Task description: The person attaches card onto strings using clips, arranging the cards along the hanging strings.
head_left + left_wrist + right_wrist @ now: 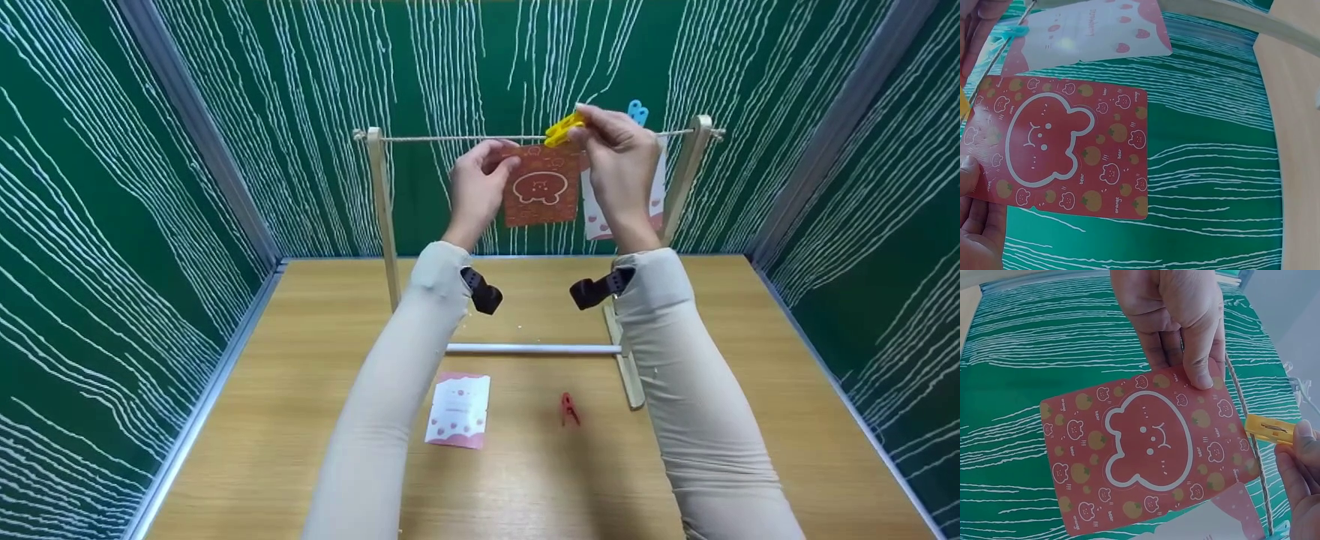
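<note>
A red card with a bear face (541, 189) hangs upright just in front of the rope (450, 139). My left hand (481, 184) pinches its upper left corner between thumb and fingers. In my right hand (621, 161) is a yellow clothespin (562, 130), pinched at its handle end. The right wrist view shows the yellow clothespin's tip (1253, 424) at the rope, by the card's top edge; whether it bites the card cannot be told. Behind my right hand a white and pink strawberry card (596, 214) hangs from the rope near a blue clothespin (638, 112).
Two wooden posts (382, 217) carry the rope, with a white bar (532, 349) low between them. On the table (315, 390) lie another white and pink card (459, 411) and a red clothespin (569, 409). Green panels stand behind and at both sides.
</note>
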